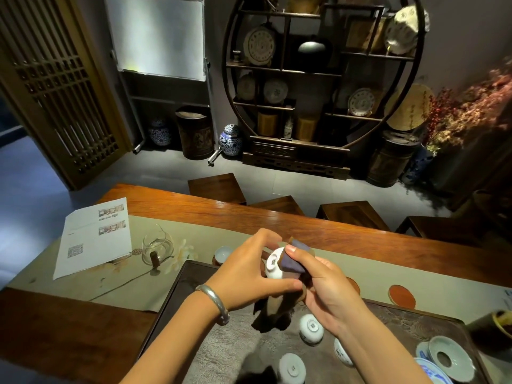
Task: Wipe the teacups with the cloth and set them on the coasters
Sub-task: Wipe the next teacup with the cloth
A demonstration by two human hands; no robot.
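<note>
- Tearoom setting: long reddish wooden table [318, 217] w/ dark stone tea tray [194, 322]; round curio shelf behind.
- Small white porcelain teacup [273, 266], foot toward camera, held in the air above tray, between both hands.
- Left hand [249, 268] curled round cup body, fingers closed on it; silver bangle on wrist.
- Right hand [327, 289] pinches dark brown-purple cloth [292, 261] against cup wall, thumb on top.
- Advice: rotate cup w/ left hand, keep cloth pressed; cover rim & interior.
- Three inverted white cups [310, 328] wait on tray; one cup [222, 254] upright left of tray.
- Free round red-brown coaster [401, 296] to the right.
</note>
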